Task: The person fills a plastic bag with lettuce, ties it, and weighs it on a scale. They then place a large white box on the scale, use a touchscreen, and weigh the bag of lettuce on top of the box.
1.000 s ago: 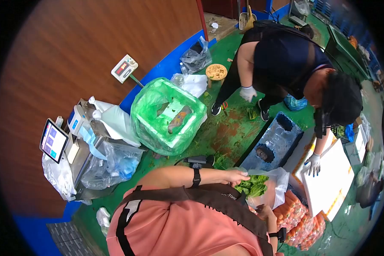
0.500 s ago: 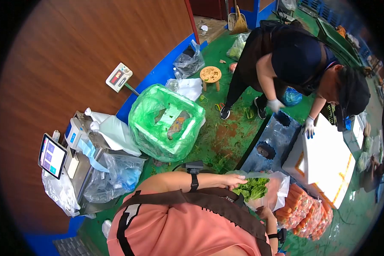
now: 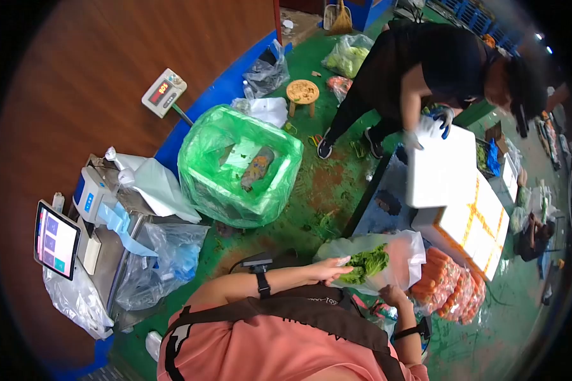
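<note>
Leafy greens (image 3: 367, 263) lie against a clear plastic bag (image 3: 400, 254), in front of my body. My left hand (image 3: 332, 270) is closed on the greens at their left end. At the lower edge of the bag, my right hand (image 3: 393, 294) is closed on the plastic. Bags of carrots (image 3: 448, 286) rest just to the right of my right hand. Behind the bag stands a blue-grey crate (image 3: 381, 206) with holes in its top.
A green-lined bin (image 3: 279, 184) stands at centre left, near a scale display (image 3: 164, 93) and a tablet (image 3: 56, 241). A wooden stool (image 3: 302, 92) is farther back. A gloved co-worker (image 3: 451, 63) handles a white foam lid (image 3: 442, 168) above a taped foam box (image 3: 480, 219).
The co-worker has lifted the white lid and shifted it left over the crate. My hands, the greens and the bag appear slightly lower and farther left, as the whole view has shifted.
</note>
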A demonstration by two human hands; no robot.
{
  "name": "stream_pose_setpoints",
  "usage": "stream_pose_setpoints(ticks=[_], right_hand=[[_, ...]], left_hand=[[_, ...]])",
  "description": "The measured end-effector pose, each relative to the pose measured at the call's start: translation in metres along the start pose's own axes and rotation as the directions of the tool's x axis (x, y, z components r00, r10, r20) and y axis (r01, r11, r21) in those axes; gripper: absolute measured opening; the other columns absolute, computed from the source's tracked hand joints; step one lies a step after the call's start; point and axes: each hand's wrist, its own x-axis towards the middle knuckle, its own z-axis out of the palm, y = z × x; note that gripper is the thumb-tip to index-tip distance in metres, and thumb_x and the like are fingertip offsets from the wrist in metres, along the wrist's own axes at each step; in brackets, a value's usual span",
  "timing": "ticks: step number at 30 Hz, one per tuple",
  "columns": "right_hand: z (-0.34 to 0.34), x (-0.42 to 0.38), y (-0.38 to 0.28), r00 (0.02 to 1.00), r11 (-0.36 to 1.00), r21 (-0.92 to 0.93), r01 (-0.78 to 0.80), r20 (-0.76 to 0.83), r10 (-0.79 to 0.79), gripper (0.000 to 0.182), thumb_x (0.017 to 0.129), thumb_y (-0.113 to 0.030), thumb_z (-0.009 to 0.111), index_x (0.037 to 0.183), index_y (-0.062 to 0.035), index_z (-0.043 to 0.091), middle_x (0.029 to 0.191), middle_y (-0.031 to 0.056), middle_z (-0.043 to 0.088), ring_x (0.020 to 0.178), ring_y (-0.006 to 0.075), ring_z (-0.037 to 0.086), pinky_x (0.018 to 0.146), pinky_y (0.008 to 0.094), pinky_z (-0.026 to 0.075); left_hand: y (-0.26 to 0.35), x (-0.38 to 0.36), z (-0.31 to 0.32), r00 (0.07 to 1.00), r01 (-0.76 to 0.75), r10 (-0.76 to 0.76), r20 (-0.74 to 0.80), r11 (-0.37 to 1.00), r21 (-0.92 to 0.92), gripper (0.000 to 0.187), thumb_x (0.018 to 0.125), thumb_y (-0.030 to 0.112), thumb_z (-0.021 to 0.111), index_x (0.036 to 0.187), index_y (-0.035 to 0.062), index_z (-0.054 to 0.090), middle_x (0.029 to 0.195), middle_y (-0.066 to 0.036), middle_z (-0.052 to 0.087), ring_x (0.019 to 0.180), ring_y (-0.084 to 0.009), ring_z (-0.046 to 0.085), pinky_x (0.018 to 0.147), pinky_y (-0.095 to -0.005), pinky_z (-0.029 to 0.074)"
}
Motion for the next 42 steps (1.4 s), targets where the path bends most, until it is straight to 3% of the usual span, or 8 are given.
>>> stream_pose_setpoints(ticks=[3, 4, 7, 12, 20, 26, 38, 42], right_hand=[[0.004, 0.003, -0.021, 0.999, 0.999, -0.012, -0.042, 0.009, 0.042, 0.022, 0.079, -0.019, 0.048, 0.085, -0.0083, 0.067, 0.09, 0.0176, 0.062, 0.081, 0.0353, 0.061, 0.074, 0.0428, 0.049], [0.0, 0.004, -0.031, 0.999, 0.998, -0.039, -0.048, 0.011, 0.049, 0.022, 0.079, -0.018, 0.049, 0.086, -0.0088, 0.067, 0.09, 0.0177, 0.062, 0.081, 0.0356, 0.06, 0.074, 0.0429, 0.048], [-0.017, -0.004, -0.068, 0.984, 0.981, 0.076, -0.18, 0.015, 0.18, 0.023, 0.074, -0.015, 0.056, 0.092, -0.0052, 0.067, 0.089, 0.0178, 0.064, 0.086, 0.0331, 0.06, 0.078, 0.0396, 0.047], [-0.028, -0.005, -0.103, 0.996, 0.997, 0.024, -0.07, 0.051, 0.069, 0.022, 0.073, -0.013, 0.057, 0.091, -0.0066, 0.068, 0.089, 0.0182, 0.063, 0.086, 0.032, 0.061, 0.079, 0.0381, 0.048], [-0.028, 0.024, -0.095, 0.992, 0.999, -0.034, 0.043, 0.119, -0.038, 0.024, 0.075, -0.02, 0.059, 0.093, -0.0063, 0.067, 0.093, 0.0179, 0.063, 0.087, 0.0326, 0.059, 0.08, 0.0383, 0.046], [-0.02, 0.034, -0.069, 0.98, 0.98, -0.091, 0.18, 0.104, -0.17, 0.025, 0.074, -0.021, 0.06, 0.094, -0.0068, 0.067, 0.089, 0.0182, 0.063, 0.084, 0.0331, 0.06, 0.077, 0.0383, 0.047], [-0.053, 0.021, -0.052, 0.994, 0.998, -0.016, 0.068, 0.09, -0.067, 0.023, 0.076, -0.017, 0.061, 0.095, -0.0071, 0.067, 0.092, 0.0161, 0.064, 0.084, 0.0308, 0.062, 0.077, 0.0357, 0.048], [-0.042, 0.021, -0.026, 0.994, 0.996, -0.006, 0.089, 0.058, -0.088, 0.023, 0.076, -0.018, 0.062, 0.095, -0.0069, 0.067, 0.092, 0.0152, 0.064, 0.083, 0.0309, 0.062, 0.076, 0.0356, 0.049]], left_hand=[[-0.004, -0.037, -0.009, 0.997, 0.013, -0.005, 0.08, 0.994, -0.106, 0.073, 0.089, 0.033, 0.054, 0.143, 0.0164, 0.007, 0.061, 0.007, 0.027, 0.052, -0.0054, 0.022, 0.046, -0.0222, 0.02], [-0.009, -0.044, -0.014, 0.996, -0.019, 0.028, 0.09, 0.995, -0.097, 0.079, 0.085, 0.039, 0.058, 0.142, 0.014, 0.008, 0.063, 0.005, 0.03, 0.051, -0.0051, 0.024, 0.044, -0.0211, 0.024], [-0.018, -0.065, -0.027, 0.996, -0.026, 0.035, 0.087, 0.994, -0.103, 0.079, 0.086, 0.039, 0.057, 0.142, 0.0141, 0.008, 0.063, 0.005, 0.03, 0.051, -0.0048, 0.025, 0.044, -0.0212, 0.024], [-0.029, -0.085, -0.045, 0.993, -0.084, 0.097, 0.067, 0.982, -0.17, 0.078, 0.086, 0.037, 0.057, 0.142, 0.0121, 0.008, 0.063, 0.005, 0.03, 0.05, -0.0047, 0.025, 0.043, -0.0212, 0.024], [-0.038, -0.091, -0.043, 0.988, -0.154, 0.147, -0.047, 0.951, -0.266, 0.083, 0.085, 0.037, 0.058, 0.141, 0.0073, 0.005, 0.063, 0.006, 0.03, 0.049, -0.0043, 0.025, 0.043, -0.021, 0.024], [-0.037, -0.09, -0.037, 0.984, -0.167, 0.146, -0.103, 0.958, -0.233, 0.074, 0.085, 0.039, 0.058, 0.137, 0.0052, 0.018, 0.062, 0.006, 0.029, 0.048, -0.0045, 0.027, 0.042, -0.0208, 0.024], [-0.022, -0.073, -0.004, 0.978, -0.207, 0.192, -0.084, 0.951, -0.228, 0.071, 0.088, 0.037, 0.054, 0.138, 0.0066, 0.013, 0.057, 0.008, 0.024, 0.046, -0.0035, 0.022, 0.043, -0.021, 0.019], [-0.011, -0.072, 0.01, 0.978, -0.205, 0.188, -0.091, 0.951, -0.231, 0.063, 0.088, 0.037, 0.054, 0.133, 0.0081, 0.021, 0.056, 0.009, 0.024, 0.045, -0.0026, 0.02, 0.042, -0.0204, 0.018]])
